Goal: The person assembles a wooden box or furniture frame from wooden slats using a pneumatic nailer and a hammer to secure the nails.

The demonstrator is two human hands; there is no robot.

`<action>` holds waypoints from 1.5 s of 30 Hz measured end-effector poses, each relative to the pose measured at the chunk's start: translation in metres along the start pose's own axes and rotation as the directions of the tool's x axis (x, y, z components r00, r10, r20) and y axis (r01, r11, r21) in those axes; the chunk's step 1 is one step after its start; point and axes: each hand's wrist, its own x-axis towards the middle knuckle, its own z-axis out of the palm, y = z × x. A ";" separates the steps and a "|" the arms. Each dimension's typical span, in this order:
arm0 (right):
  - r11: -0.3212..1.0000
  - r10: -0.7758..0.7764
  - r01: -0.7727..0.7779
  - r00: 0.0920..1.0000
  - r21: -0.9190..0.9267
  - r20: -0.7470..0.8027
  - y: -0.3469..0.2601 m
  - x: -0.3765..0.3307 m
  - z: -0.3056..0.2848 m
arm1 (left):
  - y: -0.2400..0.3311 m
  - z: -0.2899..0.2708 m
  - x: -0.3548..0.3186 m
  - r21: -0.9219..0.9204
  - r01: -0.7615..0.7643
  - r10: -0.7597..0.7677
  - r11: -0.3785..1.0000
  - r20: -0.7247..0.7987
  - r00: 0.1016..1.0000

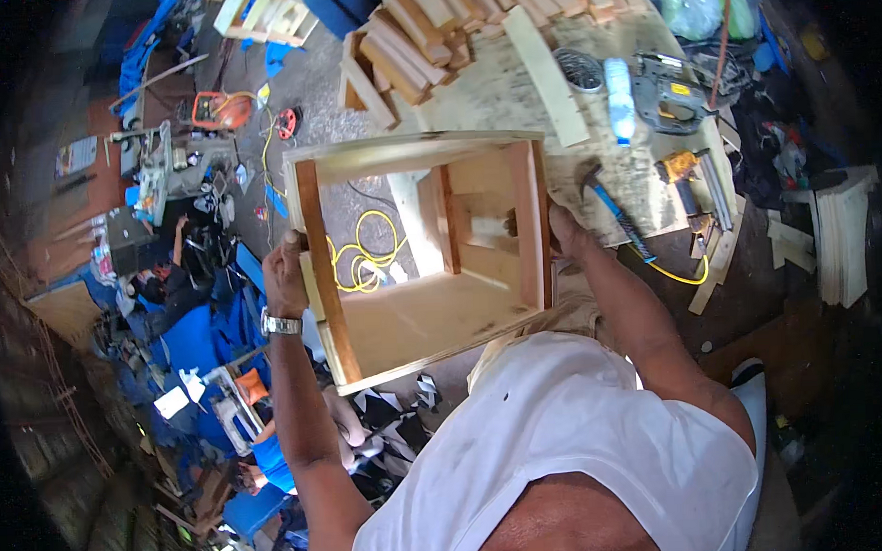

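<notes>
Between my two hands, in front of my chest, I hold up an open wooden box frame made of pale panels with darker reddish-brown strips at the sides. Its open middle lets the floor and a coiled yellow hose show through. My left hand, with a metal watch on the wrist, grips the left side. On the right side, my right hand is closed round the edge, its fingers partly hidden by the wood. Just beyond that hand a claw hammer with a blue and black handle lies on the worktable.
A pile of wooden strips covers the table's far side. To the right are a tin of nails, a water bottle, a black tool case and a yellow nail gun with its hose. Blue cloth and clutter spread over the left.
</notes>
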 end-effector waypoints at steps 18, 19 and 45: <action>0.938 -0.343 0.337 0.878 0.077 0.333 -0.124 -0.203 0.274 | -0.308 -0.040 0.098 -0.568 -0.143 0.210 0.811 0.055 0.976; 0.941 -0.305 0.336 0.897 -0.045 0.320 -0.123 -0.194 0.298 | -0.345 -0.037 0.107 0.097 -0.381 0.387 0.919 -0.044 0.921; 0.404 -0.812 0.506 0.582 -0.762 -0.044 -0.192 -0.095 0.170 | -0.329 0.002 -0.055 -0.706 0.187 -0.443 0.683 -0.196 0.875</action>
